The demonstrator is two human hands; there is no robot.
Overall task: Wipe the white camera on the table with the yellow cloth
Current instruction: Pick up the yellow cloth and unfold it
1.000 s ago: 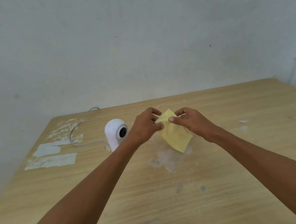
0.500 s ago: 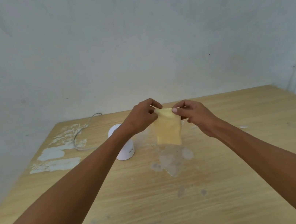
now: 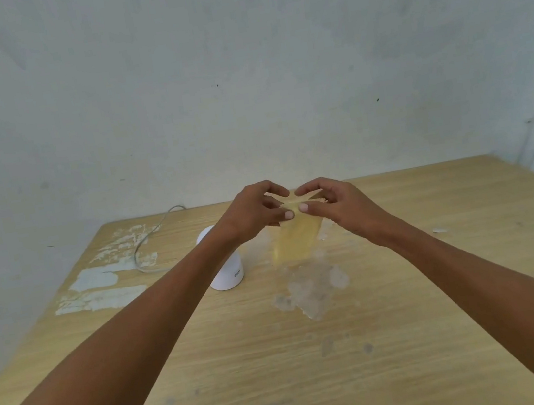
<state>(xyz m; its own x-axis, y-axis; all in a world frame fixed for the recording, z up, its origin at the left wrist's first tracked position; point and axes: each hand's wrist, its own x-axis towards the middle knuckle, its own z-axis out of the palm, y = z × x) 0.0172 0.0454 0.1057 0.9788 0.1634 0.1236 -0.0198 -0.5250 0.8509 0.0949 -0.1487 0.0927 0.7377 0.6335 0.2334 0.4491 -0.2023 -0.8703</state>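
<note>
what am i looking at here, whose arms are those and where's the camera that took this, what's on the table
No machine is involved: these are a person's two bare arms, filmed by a wide-angle camera worn on their head, looking forward and down. That is why the arms reach in from the bottom corners.

The left hand and right hand meet in the air, together pinching the top edge of a yellow cloth, which hangs blurred below them.

On the wooden table stands a small white camera, partly hidden behind the left forearm, with a grey cable curling behind it. The table also shows patches of white peeled paint and pale stains.
</note>
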